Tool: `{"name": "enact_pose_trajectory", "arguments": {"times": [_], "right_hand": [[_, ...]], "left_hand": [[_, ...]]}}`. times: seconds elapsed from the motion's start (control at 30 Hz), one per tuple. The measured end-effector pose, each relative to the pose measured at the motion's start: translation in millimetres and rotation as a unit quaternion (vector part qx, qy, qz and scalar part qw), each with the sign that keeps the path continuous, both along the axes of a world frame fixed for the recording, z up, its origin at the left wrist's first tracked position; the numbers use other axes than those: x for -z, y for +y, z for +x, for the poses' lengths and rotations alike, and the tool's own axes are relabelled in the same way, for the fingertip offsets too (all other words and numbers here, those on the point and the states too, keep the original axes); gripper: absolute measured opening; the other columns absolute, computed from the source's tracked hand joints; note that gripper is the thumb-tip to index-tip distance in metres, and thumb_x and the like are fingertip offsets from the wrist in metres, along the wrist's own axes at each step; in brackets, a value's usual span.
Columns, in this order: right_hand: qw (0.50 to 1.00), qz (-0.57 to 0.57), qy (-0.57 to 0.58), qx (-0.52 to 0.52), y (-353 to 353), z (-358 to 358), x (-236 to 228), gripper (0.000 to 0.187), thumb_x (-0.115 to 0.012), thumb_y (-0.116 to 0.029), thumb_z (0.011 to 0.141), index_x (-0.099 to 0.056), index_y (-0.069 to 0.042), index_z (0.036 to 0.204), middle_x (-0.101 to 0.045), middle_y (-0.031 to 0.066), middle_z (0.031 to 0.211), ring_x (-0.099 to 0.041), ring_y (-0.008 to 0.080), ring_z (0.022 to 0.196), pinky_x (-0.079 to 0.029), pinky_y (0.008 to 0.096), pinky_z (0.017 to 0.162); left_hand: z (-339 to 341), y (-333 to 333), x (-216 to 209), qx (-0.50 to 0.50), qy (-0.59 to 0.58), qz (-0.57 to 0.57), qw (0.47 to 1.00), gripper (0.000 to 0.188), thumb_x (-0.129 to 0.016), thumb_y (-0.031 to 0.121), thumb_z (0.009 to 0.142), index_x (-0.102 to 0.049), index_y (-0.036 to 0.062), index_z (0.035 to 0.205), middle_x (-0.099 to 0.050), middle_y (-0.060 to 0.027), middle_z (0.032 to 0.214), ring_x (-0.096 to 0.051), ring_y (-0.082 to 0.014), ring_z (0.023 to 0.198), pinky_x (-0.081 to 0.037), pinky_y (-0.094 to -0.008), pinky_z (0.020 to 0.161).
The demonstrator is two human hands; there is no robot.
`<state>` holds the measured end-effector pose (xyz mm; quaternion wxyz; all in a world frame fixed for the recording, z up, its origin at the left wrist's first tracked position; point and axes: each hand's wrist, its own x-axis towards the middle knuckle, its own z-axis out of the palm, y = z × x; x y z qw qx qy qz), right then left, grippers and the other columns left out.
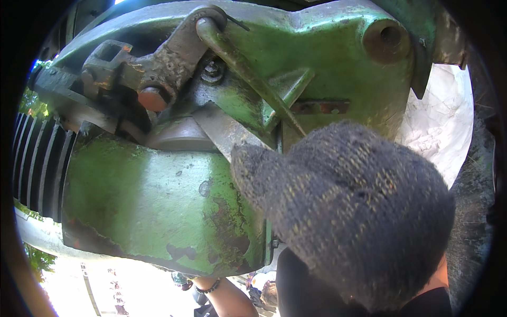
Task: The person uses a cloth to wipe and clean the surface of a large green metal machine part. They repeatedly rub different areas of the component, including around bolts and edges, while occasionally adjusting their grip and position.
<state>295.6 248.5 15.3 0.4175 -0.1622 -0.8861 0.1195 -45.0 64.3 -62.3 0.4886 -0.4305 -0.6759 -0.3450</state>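
My right hand (359, 206), in a dark grey knitted glove flecked with yellow, is closed around a flat metal scraper (224, 127). Its handle end is hidden in the glove. The angled tip lies against the green machine housing (338, 68), just above a bare, greyish rounded boss (182, 134). At the bottom, a bare forearm (229, 301) with a dark bracelet, seemingly my left arm, reaches up behind the lower green casing (137, 195). That casing hides the hand, so its fingers do not show.
A greasy linkage arm (163, 63) with a rusty bolt head (153, 99) sits at upper left. A bent green rod (248, 74) slants down toward the glove. Black ribs (39, 164) stand at far left. White sheeting (438, 116) hangs at right. Paint is flaking off the lower casing.
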Motion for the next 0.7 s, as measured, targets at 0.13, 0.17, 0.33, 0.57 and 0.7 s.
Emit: {"name": "enact_pose_trajectory", "arguments": {"times": [0.13, 0.17, 0.33, 0.57, 0.7], "right_hand": [[1.0, 0.011, -0.015, 0.022, 4.9, 5.1, -2.7, 0.051, -0.061, -0.013, 0.093, -0.055, -0.012, 0.143, -0.062, 0.0139, 0.126, -0.059, 0.0279, 0.116, -0.052, 0.0431, 0.095], [0.999, 0.014, -0.018, 0.027, 4.6, 5.7, -5.3, 0.051, -0.061, -0.013, 0.093, -0.055, -0.011, 0.143, -0.062, 0.014, 0.125, -0.059, 0.028, 0.115, -0.052, 0.043, 0.094], [0.998, 0.024, -0.032, 0.054, 9.4, 12.4, -15.5, 0.052, -0.062, -0.013, 0.091, -0.055, -0.011, 0.143, -0.062, 0.014, 0.123, -0.06, 0.0281, 0.111, -0.052, 0.0426, 0.091], [0.994, 0.037, -0.046, 0.088, 9.0, 23.2, -17.3, 0.054, -0.063, -0.012, 0.09, -0.055, -0.011, 0.143, -0.063, 0.0141, 0.119, -0.062, 0.0283, 0.106, -0.053, 0.0421, 0.088], [0.993, 0.044, -0.05, 0.097, 5.1, 27.6, -13.0, 0.055, -0.063, -0.012, 0.089, -0.055, -0.011, 0.143, -0.064, 0.0142, 0.117, -0.063, 0.0284, 0.103, -0.053, 0.0418, 0.086]], "left_hand": [[2.5, -2.9, -1.2, -0.001, -0.002, -0.002, 1.0, 0.084, -0.051, 0.059, 0.098, -0.032, -0.0011, 0.154, -0.036, -0.0241, 0.157, -0.041, -0.038, 0.144, -0.035, -0.0527, 0.12], [1.9, -4.5, -3.6, -0.002, -0.003, -0.001, 1.0, 0.084, -0.051, 0.059, 0.098, -0.032, -0.0011, 0.154, -0.036, -0.0241, 0.157, -0.041, -0.0379, 0.144, -0.035, -0.0527, 0.12], [2.4, -6.7, -5.2, -0.005, -0.002, -0.002, 1.0, 0.085, -0.05, 0.06, 0.098, -0.032, -0.001, 0.154, -0.036, -0.0241, 0.157, -0.041, -0.0378, 0.144, -0.036, -0.0528, 0.119], [-5.7, -2.7, -7.3, -0.024, 0.022, -0.005, 0.999, 0.085, -0.05, 0.06, 0.098, -0.032, -0.0009, 0.154, -0.036, -0.0241, 0.157, -0.041, -0.0376, 0.144, -0.036, -0.053, 0.119], [-11.5, 4.4, -13.1, -0.053, 0.082, -0.011, 0.995, 0.086, -0.05, 0.061, 0.098, -0.032, -0.0009, 0.154, -0.036, -0.0242, 0.157, -0.041, -0.0374, 0.144, -0.036, -0.0531, 0.119]]}}
